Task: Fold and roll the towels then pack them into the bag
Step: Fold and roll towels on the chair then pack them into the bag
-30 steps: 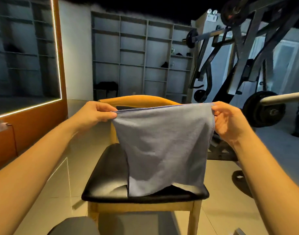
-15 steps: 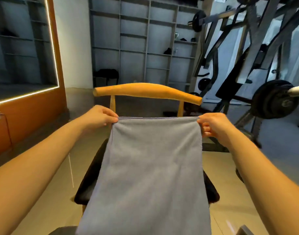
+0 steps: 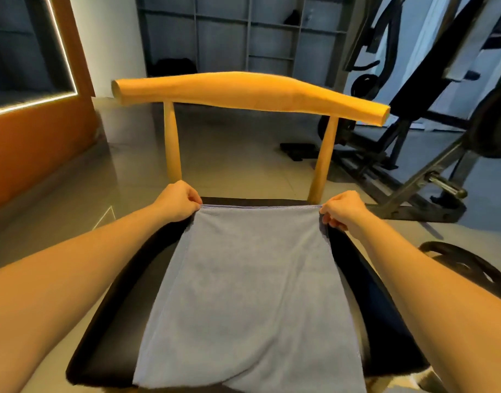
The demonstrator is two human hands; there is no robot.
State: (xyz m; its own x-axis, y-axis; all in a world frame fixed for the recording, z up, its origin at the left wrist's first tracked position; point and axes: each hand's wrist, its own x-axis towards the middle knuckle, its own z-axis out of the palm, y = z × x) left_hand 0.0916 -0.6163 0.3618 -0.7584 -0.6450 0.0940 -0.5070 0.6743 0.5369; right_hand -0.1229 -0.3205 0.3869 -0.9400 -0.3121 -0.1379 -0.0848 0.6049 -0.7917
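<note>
A grey-blue towel (image 3: 252, 285) lies spread flat over the black seat (image 3: 116, 316) of a wooden chair. Its near end hangs past the seat's front edge. My left hand (image 3: 177, 201) pinches the towel's far left corner at the back of the seat. My right hand (image 3: 341, 209) pinches the far right corner. Both hands sit low, just in front of the chair's back posts. No bag is in view.
The chair's curved wooden backrest (image 3: 249, 93) rises behind my hands. A weight machine (image 3: 414, 137) with plates stands at the right, and a loose weight plate (image 3: 468, 268) lies on the floor. An orange panel (image 3: 36, 143) and grey shelves (image 3: 243, 32) line the back.
The towel hung in the air between my hands a second ago. I have lowered it onto the chair seat, still holding both top corners. The view has tilted downward.
</note>
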